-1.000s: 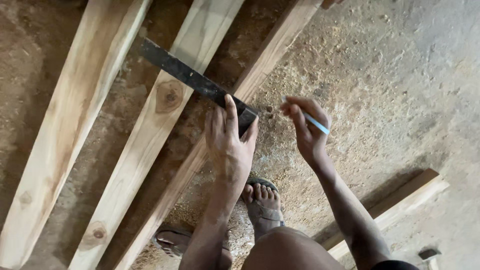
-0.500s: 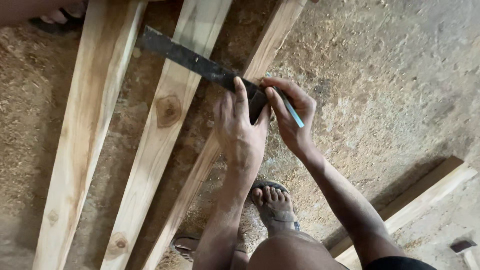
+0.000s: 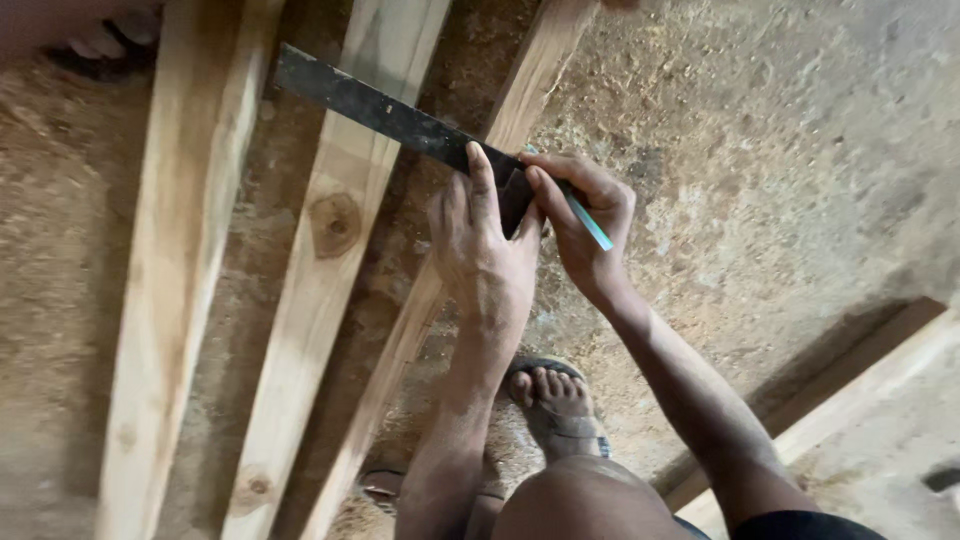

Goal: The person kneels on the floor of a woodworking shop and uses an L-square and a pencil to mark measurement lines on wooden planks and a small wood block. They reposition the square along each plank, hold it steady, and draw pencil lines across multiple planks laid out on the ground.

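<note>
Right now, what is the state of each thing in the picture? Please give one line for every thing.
Left hand: pressed flat on the dark metal square, holding it down.
Right hand: closed on a light blue pencil.
Dark metal square: lying across two planks.
Light blue pencil: tilted, tip hidden at the square's edge.
Three wooden planks: lying side by side, apart.
Sandalled foot: planted on the sawdust floor.
</note>
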